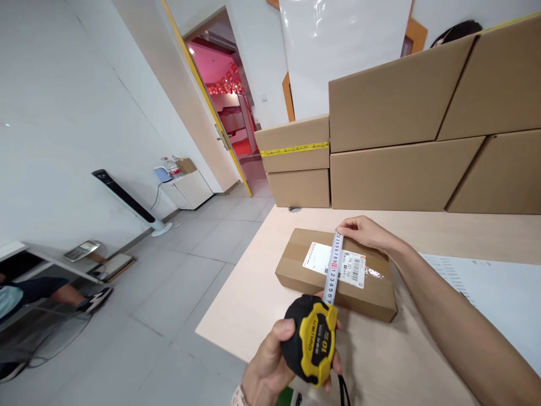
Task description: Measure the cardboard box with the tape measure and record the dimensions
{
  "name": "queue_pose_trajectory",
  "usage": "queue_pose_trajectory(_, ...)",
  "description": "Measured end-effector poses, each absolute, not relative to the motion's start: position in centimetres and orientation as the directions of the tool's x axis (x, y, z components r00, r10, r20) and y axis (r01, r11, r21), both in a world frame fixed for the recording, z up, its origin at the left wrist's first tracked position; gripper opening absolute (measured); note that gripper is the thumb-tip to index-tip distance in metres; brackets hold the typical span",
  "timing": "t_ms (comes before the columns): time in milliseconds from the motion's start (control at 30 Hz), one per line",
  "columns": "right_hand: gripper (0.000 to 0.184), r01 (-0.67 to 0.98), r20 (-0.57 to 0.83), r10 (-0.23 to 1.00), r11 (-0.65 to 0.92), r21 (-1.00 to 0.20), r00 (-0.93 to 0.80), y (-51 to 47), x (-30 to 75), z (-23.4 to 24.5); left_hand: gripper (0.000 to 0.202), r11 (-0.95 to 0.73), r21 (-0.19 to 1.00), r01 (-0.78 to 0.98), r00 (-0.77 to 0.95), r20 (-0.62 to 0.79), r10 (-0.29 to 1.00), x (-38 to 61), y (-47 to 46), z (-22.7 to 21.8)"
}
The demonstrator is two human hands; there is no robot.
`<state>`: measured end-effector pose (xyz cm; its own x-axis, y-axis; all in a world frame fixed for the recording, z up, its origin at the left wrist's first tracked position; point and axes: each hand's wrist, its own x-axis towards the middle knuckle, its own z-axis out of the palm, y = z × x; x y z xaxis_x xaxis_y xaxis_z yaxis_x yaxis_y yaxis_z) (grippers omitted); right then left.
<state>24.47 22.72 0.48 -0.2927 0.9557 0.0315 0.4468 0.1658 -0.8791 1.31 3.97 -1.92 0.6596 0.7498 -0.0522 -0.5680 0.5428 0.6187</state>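
Observation:
My left hand is wrapped round the black and yellow case of a tape measure, held in front of the near side of a small cardboard box. From the case the white tape blade runs across the top of the box to its far edge. There my right hand pinches the blade's end between thumb and fingers. The box lies flat on the table, with a white shipping label partly covered by the blade. A black wrist strap hangs from the case.
Large cardboard boxes are stacked along the table's far side, one with yellow tape. White paper lies at the right. The table's left edge drops to a tiled floor, with a tower fan and a seated person's leg farther left.

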Motion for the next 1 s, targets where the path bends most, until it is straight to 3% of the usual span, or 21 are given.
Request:
queue_pose_trajectory(167,0.036,0.481,0.186,0.936,0.316,-0.818,-0.298,21.1,24.9,2.9,0.083,0.312,0.706,-0.636,0.494,0.062,0.867,-1.2,2.3,-0.6)
queue_pose_trajectory(333,0.036,0.656,0.179,0.955,0.293,-0.696,-0.237,19.1,26.3,6.2,0.073,0.019,0.808,-0.589,0.196,0.119,0.973,-5.1,2.1,0.5)
queue_pose_trajectory(433,0.038,0.7,0.176,0.968,0.249,-0.67,-0.176,16.4,28.2,6.0,0.057,0.032,0.802,-0.597,0.137,0.063,0.989,-6.3,3.0,-0.4)
queue_pose_trajectory(500,0.044,0.682,0.15,0.985,0.166,-0.713,-0.083,13.6,29.4,4.2,0.051,0.093,0.792,-0.604,0.154,0.002,0.988,-6.5,3.7,-1.4)
queue_pose_trajectory(667,0.08,0.466,-0.08,0.992,-0.115,-0.877,0.095,5.9,29.5,-2.4,0.042,0.2,0.772,-0.603,0.231,-0.071,0.97,-5.9,4.9,-3.4)
queue_pose_trajectory(767,0.087,0.401,-0.096,0.993,-0.118,-0.908,0.076,3.4,27.8,-3.3,0.042,0.209,0.758,-0.618,0.242,-0.069,0.968,-5.6,5.1,-3.0)
queue_pose_trajectory(867,0.091,0.389,-0.079,0.997,-0.067,-0.919,-0.017,3.0,26.9,-1.1,0.041,0.185,0.758,-0.626,0.235,-0.043,0.971,-5.9,4.8,-1.1)
queue_pose_trajectory(1000,0.1,0.542,0.008,1.0,0.022,-0.84,-0.028,4.4,27.6,2.2,0.044,0.07,0.772,-0.632,0.229,0.099,0.968,-6.6,5.1,2.9)
